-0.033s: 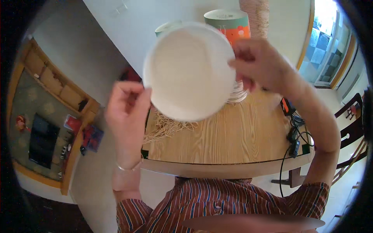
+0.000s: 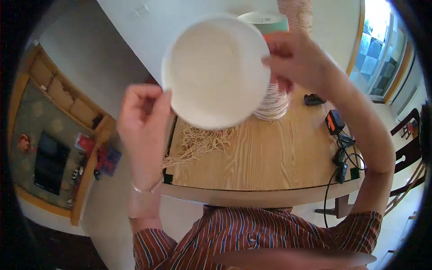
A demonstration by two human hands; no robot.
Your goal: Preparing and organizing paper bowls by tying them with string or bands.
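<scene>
I hold a round white paper bowl (image 2: 209, 76) up over the table, its pale inside or base filling the middle of the view. At its left edge my left hand (image 2: 146, 110) pinches the rim between thumb and fingers. My right hand (image 2: 299, 63) grips the opposite rim, fingers curled round it. Behind the bowl, partly hidden, stands a green and orange paper tub (image 2: 270, 21). A stack of white ridged rims (image 2: 273, 105), like nested paper bowls, shows below my right hand. Tan shredded paper strands (image 2: 202, 141) lie under the bowl.
The wood-grain table (image 2: 265, 162) has a curved near edge. A black and orange device (image 2: 334, 121) with coiled black cables (image 2: 344, 148) sits at its right. A small black object (image 2: 313, 100) lies farther back. Another tall stack (image 2: 297, 15) stands at the back; a dark chair (image 2: 407, 153) stands right.
The white bowl has shifted slightly up and left with both hands. More of the tan strands and the small black object now show, and the tub is more covered.
</scene>
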